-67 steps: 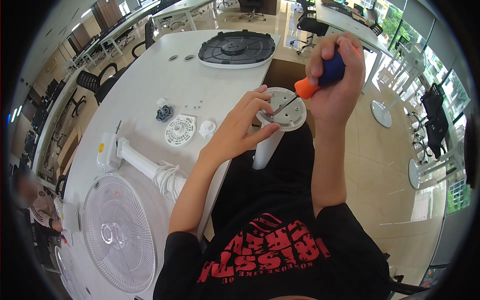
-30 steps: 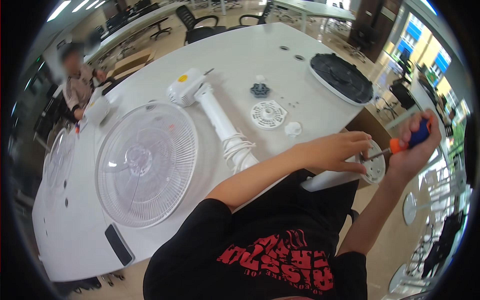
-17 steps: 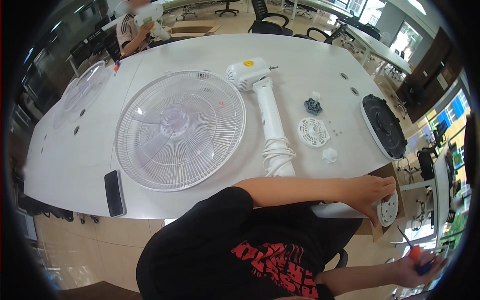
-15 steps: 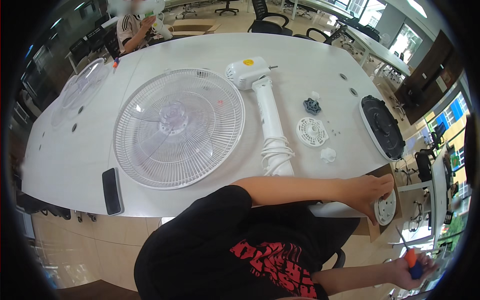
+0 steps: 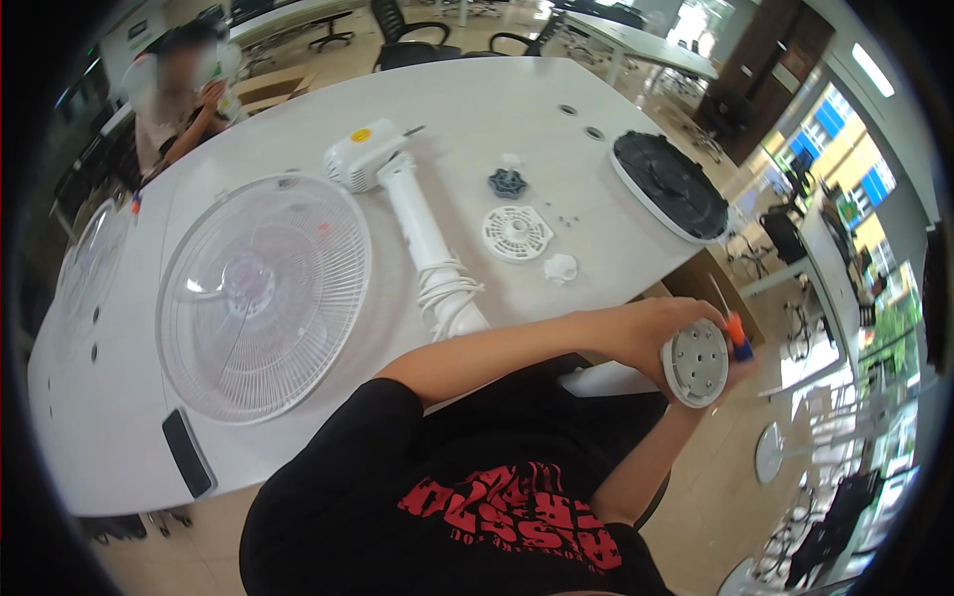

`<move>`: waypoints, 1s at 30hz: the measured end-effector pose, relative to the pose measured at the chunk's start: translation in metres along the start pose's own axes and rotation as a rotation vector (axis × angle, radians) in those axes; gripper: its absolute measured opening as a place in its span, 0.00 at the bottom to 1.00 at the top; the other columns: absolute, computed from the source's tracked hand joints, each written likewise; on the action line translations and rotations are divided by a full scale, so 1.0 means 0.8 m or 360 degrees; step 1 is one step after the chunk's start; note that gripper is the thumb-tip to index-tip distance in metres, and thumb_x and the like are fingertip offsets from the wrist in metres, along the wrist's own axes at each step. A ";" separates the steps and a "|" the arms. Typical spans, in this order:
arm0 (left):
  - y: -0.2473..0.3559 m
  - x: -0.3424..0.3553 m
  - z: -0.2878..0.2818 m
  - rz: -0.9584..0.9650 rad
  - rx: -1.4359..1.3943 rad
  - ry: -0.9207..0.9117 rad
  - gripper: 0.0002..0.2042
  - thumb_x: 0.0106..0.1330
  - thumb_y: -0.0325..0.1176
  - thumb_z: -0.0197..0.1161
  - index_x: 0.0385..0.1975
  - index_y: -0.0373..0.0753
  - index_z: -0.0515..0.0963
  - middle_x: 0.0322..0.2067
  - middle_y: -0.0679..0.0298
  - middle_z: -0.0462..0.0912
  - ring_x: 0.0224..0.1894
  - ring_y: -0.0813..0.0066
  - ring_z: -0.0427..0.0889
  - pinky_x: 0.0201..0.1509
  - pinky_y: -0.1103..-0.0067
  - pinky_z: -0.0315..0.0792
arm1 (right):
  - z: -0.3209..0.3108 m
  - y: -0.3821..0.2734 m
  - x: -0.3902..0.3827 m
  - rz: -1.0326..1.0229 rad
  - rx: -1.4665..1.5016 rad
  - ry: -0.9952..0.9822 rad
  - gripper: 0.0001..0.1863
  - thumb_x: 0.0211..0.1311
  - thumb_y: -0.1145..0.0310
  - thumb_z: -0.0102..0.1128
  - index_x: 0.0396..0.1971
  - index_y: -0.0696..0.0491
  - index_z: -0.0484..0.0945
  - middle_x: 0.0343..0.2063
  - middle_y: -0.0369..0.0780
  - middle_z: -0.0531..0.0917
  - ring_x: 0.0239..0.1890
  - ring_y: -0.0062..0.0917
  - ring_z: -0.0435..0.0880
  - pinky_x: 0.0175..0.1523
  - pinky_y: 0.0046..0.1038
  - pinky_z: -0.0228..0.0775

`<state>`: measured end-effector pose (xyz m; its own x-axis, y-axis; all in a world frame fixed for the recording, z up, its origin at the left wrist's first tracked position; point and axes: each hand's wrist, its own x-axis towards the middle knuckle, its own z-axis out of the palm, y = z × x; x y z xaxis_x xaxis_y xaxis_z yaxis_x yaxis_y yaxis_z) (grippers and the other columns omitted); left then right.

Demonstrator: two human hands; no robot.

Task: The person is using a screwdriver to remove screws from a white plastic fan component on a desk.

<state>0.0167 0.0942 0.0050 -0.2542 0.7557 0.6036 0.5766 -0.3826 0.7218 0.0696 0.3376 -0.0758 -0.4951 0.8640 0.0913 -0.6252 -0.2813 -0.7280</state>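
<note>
Past the table's near right edge, my left hand (image 5: 636, 333) is closed around a white round part (image 5: 696, 363), whose flat end with several small holes faces up. Behind that part, my right hand (image 5: 737, 370) is partly hidden and grips a screwdriver (image 5: 736, 333) with an orange and blue handle, its thin shaft pointing up. On the table nearby lie a white fan motor head (image 5: 363, 157) on its pole (image 5: 422, 233), a cord coiled round the lower end, a dark star-shaped knob (image 5: 507, 183), a white vented cover (image 5: 517, 234) and several tiny screws (image 5: 564, 219).
A clear round fan grille with blades (image 5: 263, 298) and a phone (image 5: 189, 452) lie on the left of the table. An oval base with a black underside (image 5: 671, 187) rests at the right edge. Below it stands a cardboard box (image 5: 730, 288). Another person (image 5: 184, 99) sits across the table.
My left hand has raised the white round part away from the box. My right hand has brought the screwdriver up beside it. The view has turned toward the right.
</note>
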 end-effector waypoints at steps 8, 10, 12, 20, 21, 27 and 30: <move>-0.008 0.000 -0.001 -0.0040 0.0106 -0.0071 0.42 0.46 0.34 0.83 0.64 0.40 0.70 0.59 0.57 0.77 0.63 0.58 0.77 0.68 0.66 0.70 | 0.047 0.025 -0.053 0.0451 -0.0169 -0.0288 0.23 0.72 0.50 0.58 0.45 0.59 0.79 0.30 0.35 0.80 0.33 0.20 0.82 0.39 0.23 0.79; -0.005 0.004 0.002 -0.0052 0.0065 -0.0073 0.41 0.46 0.34 0.83 0.64 0.40 0.70 0.59 0.57 0.77 0.63 0.58 0.76 0.69 0.67 0.70 | 0.060 0.034 -0.067 0.0448 -0.0196 -0.0331 0.21 0.73 0.54 0.58 0.49 0.59 0.78 0.33 0.36 0.80 0.36 0.21 0.82 0.42 0.23 0.79; -0.007 -0.001 0.001 -0.0085 0.0042 -0.0050 0.41 0.46 0.34 0.83 0.63 0.40 0.71 0.59 0.57 0.76 0.63 0.58 0.76 0.69 0.67 0.69 | 0.075 0.048 -0.081 0.0474 -0.0220 -0.0398 0.20 0.73 0.58 0.58 0.53 0.59 0.77 0.35 0.37 0.80 0.39 0.21 0.83 0.44 0.22 0.80; -0.014 0.008 0.006 0.0189 0.0152 -0.0051 0.39 0.47 0.35 0.84 0.61 0.36 0.72 0.59 0.56 0.77 0.65 0.59 0.74 0.70 0.68 0.68 | 0.076 0.140 0.060 0.0617 -0.0631 -0.0729 0.25 0.68 0.72 0.66 0.64 0.57 0.76 0.46 0.38 0.81 0.49 0.21 0.83 0.53 0.23 0.81; -0.014 0.004 0.002 0.0174 0.0166 -0.0026 0.39 0.47 0.35 0.84 0.61 0.36 0.72 0.59 0.56 0.77 0.65 0.59 0.74 0.70 0.68 0.68 | 0.039 0.183 0.078 0.0674 -0.0943 -0.0849 0.28 0.61 0.75 0.73 0.62 0.55 0.78 0.49 0.36 0.81 0.48 0.20 0.83 0.53 0.24 0.80; -0.020 -0.009 -0.003 0.0060 0.0086 -0.0033 0.39 0.47 0.35 0.83 0.62 0.36 0.71 0.59 0.55 0.76 0.65 0.57 0.74 0.70 0.67 0.68 | 0.069 0.248 0.105 -0.0622 -0.1912 -0.1228 0.31 0.56 0.72 0.76 0.61 0.54 0.79 0.48 0.43 0.83 0.48 0.30 0.85 0.53 0.28 0.78; -0.025 -0.010 -0.003 0.0083 0.0064 -0.0019 0.40 0.48 0.34 0.83 0.62 0.36 0.70 0.59 0.55 0.76 0.65 0.55 0.74 0.70 0.66 0.68 | 0.073 0.258 0.115 -0.0831 -0.2086 -0.1279 0.31 0.55 0.70 0.75 0.61 0.56 0.79 0.49 0.46 0.83 0.48 0.34 0.85 0.55 0.33 0.77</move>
<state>0.0052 0.0949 -0.0135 -0.2139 0.7418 0.6356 0.6197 -0.4000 0.6753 -0.1404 0.3346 -0.1779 -0.8389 0.1985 0.5068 -0.1104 0.8497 -0.5156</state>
